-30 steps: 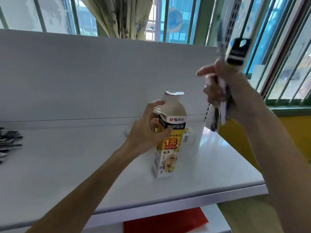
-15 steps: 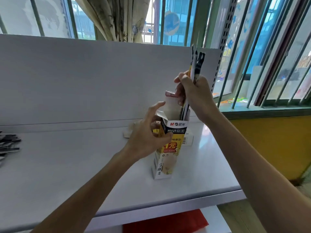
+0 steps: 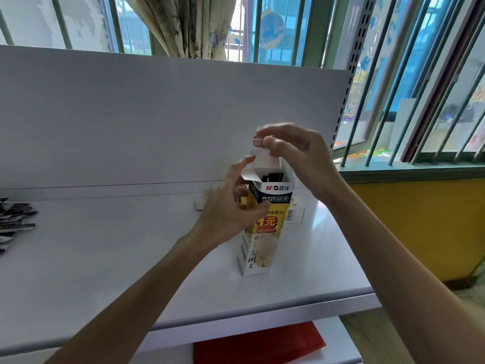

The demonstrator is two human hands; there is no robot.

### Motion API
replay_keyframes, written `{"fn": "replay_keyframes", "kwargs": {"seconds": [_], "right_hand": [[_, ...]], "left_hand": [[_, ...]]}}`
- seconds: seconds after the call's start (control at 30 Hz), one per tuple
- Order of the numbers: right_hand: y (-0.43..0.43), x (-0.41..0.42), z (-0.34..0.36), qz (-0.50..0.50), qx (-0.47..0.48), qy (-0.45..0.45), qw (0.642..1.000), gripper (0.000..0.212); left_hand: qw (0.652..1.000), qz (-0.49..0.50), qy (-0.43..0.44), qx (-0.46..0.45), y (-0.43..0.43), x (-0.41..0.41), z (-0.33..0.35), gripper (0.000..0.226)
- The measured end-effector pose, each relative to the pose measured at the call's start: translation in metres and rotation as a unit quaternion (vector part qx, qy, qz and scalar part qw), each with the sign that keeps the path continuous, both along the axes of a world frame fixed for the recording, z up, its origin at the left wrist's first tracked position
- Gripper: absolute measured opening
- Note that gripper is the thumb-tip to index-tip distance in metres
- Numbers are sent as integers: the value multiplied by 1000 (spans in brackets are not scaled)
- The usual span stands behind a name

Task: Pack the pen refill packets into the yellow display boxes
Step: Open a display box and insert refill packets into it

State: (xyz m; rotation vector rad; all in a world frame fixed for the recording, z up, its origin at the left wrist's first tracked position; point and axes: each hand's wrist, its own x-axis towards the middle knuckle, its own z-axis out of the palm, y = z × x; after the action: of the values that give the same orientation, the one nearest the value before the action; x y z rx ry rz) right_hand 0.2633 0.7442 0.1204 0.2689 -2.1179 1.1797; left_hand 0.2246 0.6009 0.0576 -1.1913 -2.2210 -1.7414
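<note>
Your left hand (image 3: 228, 214) grips the yellow box (image 3: 262, 248), which stands upright on the white shelf (image 3: 105, 258). Your right hand (image 3: 296, 151) fingers pinch its top flap (image 3: 262, 158). Dark refill packets (image 3: 273, 177) sit inside.

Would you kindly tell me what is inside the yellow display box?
Dark tops of pen refill packets show in the open mouth of the yellow display box; its walls and the left hand hide the rest.

Glossy printed card box (image 3: 265, 232); smooth matt white shelf (image 3: 105, 258); cloth curtain (image 3: 189, 24).
</note>
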Motion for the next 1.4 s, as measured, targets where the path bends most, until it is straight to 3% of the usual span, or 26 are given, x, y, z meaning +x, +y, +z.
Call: {"fn": "replay_keyframes", "kwargs": {"seconds": [0.07, 0.13, 0.2, 0.27, 0.4, 0.53, 0.63, 0.7, 0.73, 0.8, 0.87, 1.07, 1.27, 1.4], "right_hand": [[1, 3, -9, -40, 12, 13, 999, 23], [4, 8, -25, -66, 5, 2, 998, 42], [6, 15, -48, -40, 16, -72, 996, 64], [9, 17, -67, -15, 100, -142, 985, 70], [19, 8, -64, -39, 209, -232, 949, 62], [27, -13, -70, -86, 401, -405, 817, 64], [21, -21, -86, -66, 445, -432, 782, 58], [12, -22, -83, -73, 423, -408, 805, 75], [4, -22, -79, -69, 396, -376, 835, 82], [-20, -26, -69, -36, 311, -283, 907, 82], [-53, -39, -64, -3, 256, -221, 941, 77], [-177, -103, -77, 21, 232, -203, 951, 76], [-354, -142, -68, 136, 236, -144, 951, 67], [-450, -150, -71, 180, 233, -99, 951, 60]], "left_hand": [[1000, 23, -1, 16, -1, 1, 0, 79], [996, 71, -11, 60, -1, 1, -2, 86], [983, 104, -68, 136, 0, 0, -7, 88], [966, 106, -151, 182, 3, 0, -14, 94], [968, 152, -162, 116, 2, 5, -30, 84], [952, 271, -138, 27, -30, -10, -42, 46], [952, 267, -96, -118, -53, -18, -58, 38], [953, 242, -90, -159, -64, -17, -65, 44], [955, 233, -85, -164, -69, -16, -67, 48], [957, 229, -62, -170, -85, -16, -65, 52], [955, 236, -35, -174, -109, -18, -60, 53], [932, 308, 31, -188, -237, -15, -40, 50], [890, 396, 36, -223, -402, -5, -23, 47], [880, 422, 38, -215, -488, -1, -20, 40]]}}
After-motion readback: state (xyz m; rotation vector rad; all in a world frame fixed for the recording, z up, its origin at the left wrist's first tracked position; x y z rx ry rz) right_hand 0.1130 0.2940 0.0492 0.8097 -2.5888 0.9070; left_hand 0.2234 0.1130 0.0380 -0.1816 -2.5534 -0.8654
